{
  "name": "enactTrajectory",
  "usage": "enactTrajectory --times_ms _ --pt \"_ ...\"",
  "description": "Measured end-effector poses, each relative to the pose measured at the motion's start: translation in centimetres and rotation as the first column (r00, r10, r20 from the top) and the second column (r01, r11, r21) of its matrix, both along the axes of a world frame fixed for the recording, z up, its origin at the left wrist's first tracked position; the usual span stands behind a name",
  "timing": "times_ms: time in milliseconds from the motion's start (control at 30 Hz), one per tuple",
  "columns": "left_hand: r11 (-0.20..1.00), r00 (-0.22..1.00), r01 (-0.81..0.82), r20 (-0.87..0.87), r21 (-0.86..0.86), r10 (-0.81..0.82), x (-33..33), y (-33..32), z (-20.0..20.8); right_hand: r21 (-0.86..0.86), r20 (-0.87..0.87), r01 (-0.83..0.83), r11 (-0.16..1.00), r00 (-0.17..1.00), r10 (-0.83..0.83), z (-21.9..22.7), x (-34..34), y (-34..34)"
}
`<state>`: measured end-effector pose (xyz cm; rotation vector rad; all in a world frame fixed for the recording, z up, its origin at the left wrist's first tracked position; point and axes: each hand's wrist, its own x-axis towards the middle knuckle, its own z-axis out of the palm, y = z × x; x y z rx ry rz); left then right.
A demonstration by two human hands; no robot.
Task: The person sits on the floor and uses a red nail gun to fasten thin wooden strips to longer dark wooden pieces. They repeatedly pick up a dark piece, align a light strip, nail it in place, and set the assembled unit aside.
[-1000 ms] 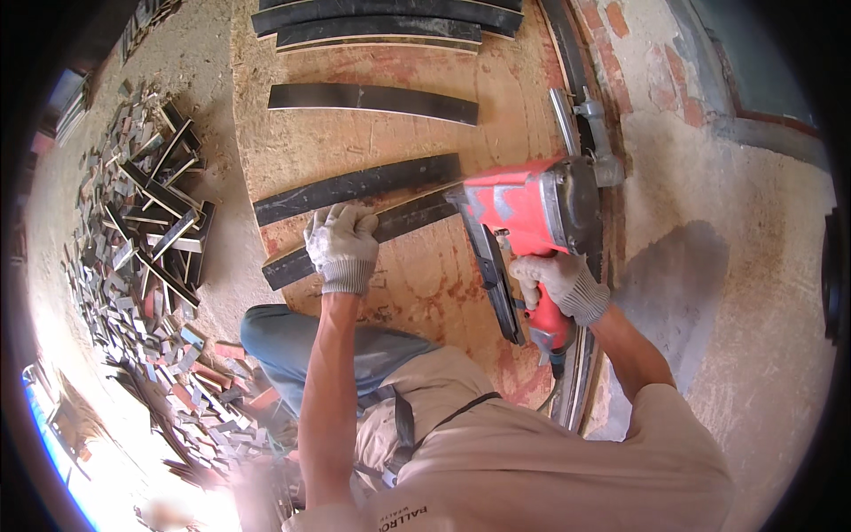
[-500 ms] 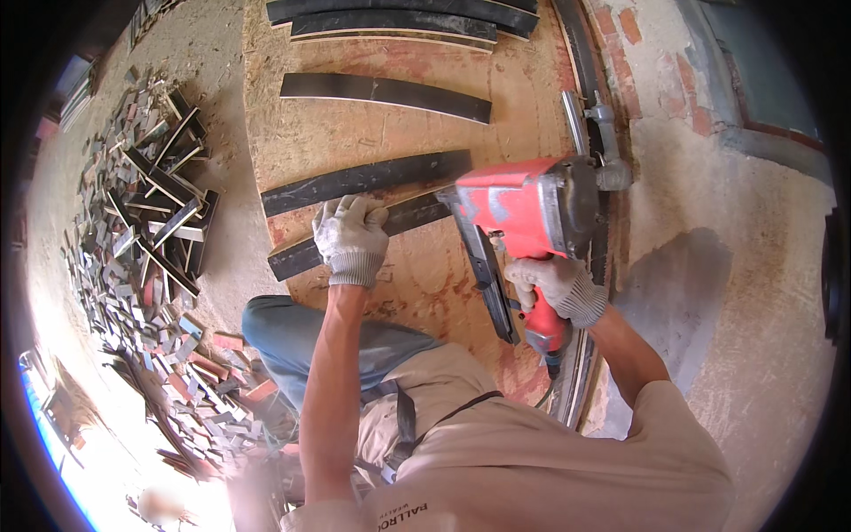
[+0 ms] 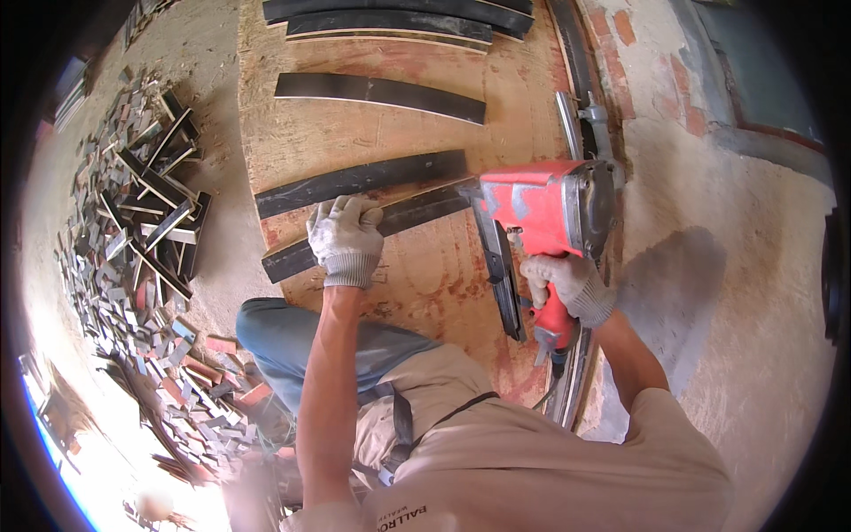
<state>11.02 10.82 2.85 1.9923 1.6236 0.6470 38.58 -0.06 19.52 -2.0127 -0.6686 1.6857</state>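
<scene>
My left hand (image 3: pixel 344 238), in a pale work glove, curls its fingers over a long black wooden strip (image 3: pixel 417 210) lying at a slant on the plywood board. Just beyond it lies a second black strip (image 3: pixel 363 182); a narrow gap parts the two at the right. My right hand (image 3: pixel 570 288), gloved too, is wrapped round the handle of a red nail gun (image 3: pixel 532 204). The gun's nose comes down at the right end of the nearer strip; whether it touches cannot be made out. Its dark magazine (image 3: pixel 501 275) points back toward me.
Another black strip (image 3: pixel 381 96) lies farther off on the plywood board (image 3: pixel 417 266), and a stack of strips (image 3: pixel 390 27) beyond that. Metal rails (image 3: pixel 567 129) run along the board's right edge beside a wall. Offcuts (image 3: pixel 133 239) form a heap on the floor at left.
The nail gun and my right hand have shifted a little to the right, toward the end of the nearer strip. My left hand stays on that strip.
</scene>
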Motion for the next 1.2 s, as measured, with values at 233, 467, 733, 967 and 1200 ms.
enactTrajectory --times_ms 233,467,733,967,1200 --pt "1.000 1.000 0.004 -0.002 -0.007 -0.004 0.1 0.0 0.0 0.009 -0.008 0.091 0.996 0.996 -0.091 -0.7 1.2 0.1" --pt "1.000 1.000 0.003 0.025 0.015 -0.003 -0.1 -0.1 -0.1 0.046 -0.052 -0.007 0.999 0.999 0.010 -1.4 1.8 -1.5" --pt "0.988 0.991 -0.078 -0.101 0.137 0.092 -1.6 -0.6 0.5 0.233 0.138 -0.422 0.876 0.906 0.400 -2.7 0.6 -2.6" --pt "0.457 0.689 -0.725 -0.546 -0.516 0.476 -14.0 -1.0 -2.2 0.040 -0.042 -0.002 0.999 0.999 0.003 -3.0 -0.8 -2.9" --pt "0.216 0.213 0.030 0.217 -0.976 0.953 -10.3 -6.6 -4.2 0.020 -0.054 0.063 0.998 0.997 -0.062 -3.9 0.4 -6.2"
